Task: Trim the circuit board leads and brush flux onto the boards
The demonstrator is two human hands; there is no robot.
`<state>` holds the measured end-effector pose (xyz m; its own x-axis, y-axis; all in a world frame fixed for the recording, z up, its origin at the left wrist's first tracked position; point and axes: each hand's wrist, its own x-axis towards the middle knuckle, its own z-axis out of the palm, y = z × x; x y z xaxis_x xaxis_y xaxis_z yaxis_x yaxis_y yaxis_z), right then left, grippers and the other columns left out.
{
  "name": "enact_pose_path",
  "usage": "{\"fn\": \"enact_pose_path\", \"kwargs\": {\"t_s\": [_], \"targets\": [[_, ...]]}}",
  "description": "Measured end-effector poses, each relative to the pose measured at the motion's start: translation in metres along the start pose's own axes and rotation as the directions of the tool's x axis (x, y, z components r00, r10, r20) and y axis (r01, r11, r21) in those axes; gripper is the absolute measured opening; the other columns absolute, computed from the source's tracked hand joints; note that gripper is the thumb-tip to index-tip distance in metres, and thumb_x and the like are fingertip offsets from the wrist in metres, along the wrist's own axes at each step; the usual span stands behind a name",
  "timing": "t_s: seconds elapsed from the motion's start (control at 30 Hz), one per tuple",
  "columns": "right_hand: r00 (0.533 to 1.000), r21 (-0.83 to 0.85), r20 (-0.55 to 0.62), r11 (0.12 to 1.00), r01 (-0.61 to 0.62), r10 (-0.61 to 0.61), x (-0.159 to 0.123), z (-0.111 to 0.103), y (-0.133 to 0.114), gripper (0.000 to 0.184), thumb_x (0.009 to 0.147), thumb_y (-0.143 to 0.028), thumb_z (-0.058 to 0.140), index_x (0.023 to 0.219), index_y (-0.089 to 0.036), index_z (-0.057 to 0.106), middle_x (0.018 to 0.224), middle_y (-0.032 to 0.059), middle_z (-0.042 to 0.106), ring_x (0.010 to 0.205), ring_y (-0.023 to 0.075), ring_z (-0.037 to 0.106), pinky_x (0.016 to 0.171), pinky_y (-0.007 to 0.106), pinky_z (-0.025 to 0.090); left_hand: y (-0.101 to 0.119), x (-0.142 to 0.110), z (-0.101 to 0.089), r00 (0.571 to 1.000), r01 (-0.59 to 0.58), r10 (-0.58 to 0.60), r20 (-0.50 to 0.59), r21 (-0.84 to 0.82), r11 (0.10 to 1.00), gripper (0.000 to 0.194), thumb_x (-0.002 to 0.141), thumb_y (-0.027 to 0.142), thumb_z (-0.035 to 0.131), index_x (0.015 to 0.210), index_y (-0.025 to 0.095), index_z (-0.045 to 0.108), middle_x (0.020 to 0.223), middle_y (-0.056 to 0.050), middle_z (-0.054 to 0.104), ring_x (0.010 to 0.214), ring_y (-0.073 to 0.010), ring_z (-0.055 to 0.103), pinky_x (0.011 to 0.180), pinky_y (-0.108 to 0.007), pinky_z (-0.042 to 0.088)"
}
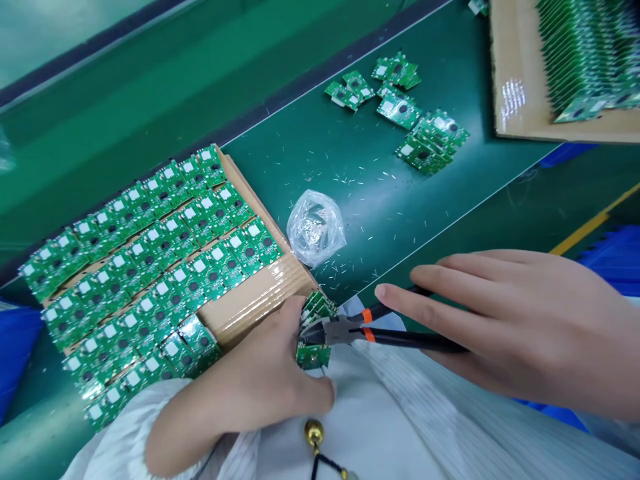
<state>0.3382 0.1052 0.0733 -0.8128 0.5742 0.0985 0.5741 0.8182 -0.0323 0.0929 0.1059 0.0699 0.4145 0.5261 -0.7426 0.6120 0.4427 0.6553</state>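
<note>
Right hand (515, 327) grips diagonal cutters (340, 331); left hand (260, 363) clasps small circuit boards (313, 357).

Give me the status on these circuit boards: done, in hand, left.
Done, it seems: wire clippings litter the green mat, and boards stand packed in the cardboard box at top right. In hand: the left hand grips a small stack of boards while the right hand holds black-handled side cutters at them. Left, probably: the boards in the cardboard tray and loose piles on the mat; their state cannot be told.
</note>
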Motion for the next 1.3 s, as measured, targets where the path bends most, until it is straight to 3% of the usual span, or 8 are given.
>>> {"fn": "enact_pose_path", "kwargs": {"t_s": [0.17, 0.3, 0.43, 0.6, 0.77, 1.13, 1.3], "targets": [[0.998, 0.054, 0.028, 0.997, -0.050, 0.048, -0.004, 0.000, -0.003, 0.030, 0.085, -0.027, 0.045, 0.110, -0.015, 0.058, 0.074, 0.0050, 0.064, 0.057, 0.0186, 0.058, 0.046, 0.034, 0.044, -0.006, 0.004, 0.003, 0.998, 0.055, -0.056, 0.038, 0.018, 0.998, 0.038, 0.058, 0.028, 0.072, 0.094, 0.023, 0.061, 0.075, 0.002, 0.065, 0.072, -0.0210, 0.063, 0.055, -0.025, 0.051], [0.989, 0.125, 0.094, 0.984, -0.129, 0.117, -0.005, -0.002, -0.004, 0.031, 0.085, -0.031, 0.047, 0.112, -0.019, 0.058, 0.073, 0.0046, 0.062, 0.056, 0.0179, 0.056, 0.046, 0.033, 0.043, -0.015, 0.009, 0.006, 0.993, 0.039, -0.038, 0.108, -0.011, 0.999, 0.039, 0.059, 0.027, 0.070, 0.096, 0.021, 0.062, 0.078, 0.001, 0.066, 0.076, -0.0221, 0.064, 0.060, -0.027, 0.053], [0.980, 0.185, 0.082, 0.963, -0.195, 0.183, -0.012, -0.006, 0.001, 0.039, 0.083, -0.036, 0.048, 0.117, -0.020, 0.055, 0.087, 0.0092, 0.062, 0.063, 0.0202, 0.057, 0.047, 0.034, 0.045, -0.017, 0.009, 0.006, 0.994, -0.016, 0.022, 0.105, -0.062, 0.998, 0.049, 0.058, 0.026, 0.068, 0.106, 0.021, 0.061, 0.081, 0.001, 0.068, 0.081, -0.0230, 0.065, 0.066, -0.027, 0.054], [0.973, 0.126, 0.063, 0.965, -0.228, 0.222, -0.025, -0.004, 0.006, 0.043, 0.080, -0.034, 0.054, 0.119, -0.016, 0.053, 0.095, 0.0137, 0.060, 0.072, 0.0232, 0.056, 0.055, 0.038, 0.049, -0.011, 0.001, 0.009, 0.997, 0.041, -0.048, -0.065, -0.095, 0.995, 0.070, 0.052, 0.024, 0.070, 0.120, 0.024, 0.055, 0.094, 0.000, 0.068, 0.089, -0.0232, 0.064, 0.077, -0.030, 0.054], [0.979, 0.125, -0.015, 0.971, -0.201, 0.205, -0.025, 0.001, -0.001, 0.037, 0.082, -0.029, 0.051, 0.116, -0.015, 0.051, 0.093, 0.0139, 0.057, 0.075, 0.0236, 0.054, 0.058, 0.038, 0.047, -0.007, -0.007, 0.015, 0.977, 0.065, -0.090, -0.193, -0.135, 0.989, 0.084, 0.050, 0.025, 0.070, 0.130, 0.024, 0.047, 0.121, -0.005, 0.061, 0.116, -0.0294, 0.053, 0.100, -0.039, 0.042], [0.979, 0.037, -0.086, 0.983, -0.182, 0.185, -0.016, 0.009, -0.006, 0.037, 0.081, -0.028, 0.051, 0.116, -0.017, 0.049, 0.089, 0.0121, 0.057, 0.073, 0.0237, 0.053, 0.058, 0.038, 0.044, -0.004, -0.008, 0.019, 0.976, -0.012, -0.006, -0.216, -0.080, 0.997, 0.085, 0.052, 0.021, 0.067, 0.133, 0.029, 0.042, 0.119, -0.002, 0.061, 0.112, -0.0274, 0.054, 0.095, -0.036, 0.046], [0.973, 0.064, -0.113, 0.979, -0.196, 0.202, -0.013, 0.013, -0.010, 0.036, 0.081, -0.028, 0.050, 0.115, -0.017, 0.049, 0.088, 0.0117, 0.059, 0.070, 0.0244, 0.054, 0.056, 0.040, 0.046, -0.003, -0.006, 0.021, 0.977, -0.029, 0.000, -0.214, -0.130, 0.991, 0.075, 0.056, 0.020, 0.066, 0.129, 0.026, 0.046, 0.114, -0.002, 0.064, 0.110, -0.0256, 0.057, 0.096, -0.035, 0.046]]}}
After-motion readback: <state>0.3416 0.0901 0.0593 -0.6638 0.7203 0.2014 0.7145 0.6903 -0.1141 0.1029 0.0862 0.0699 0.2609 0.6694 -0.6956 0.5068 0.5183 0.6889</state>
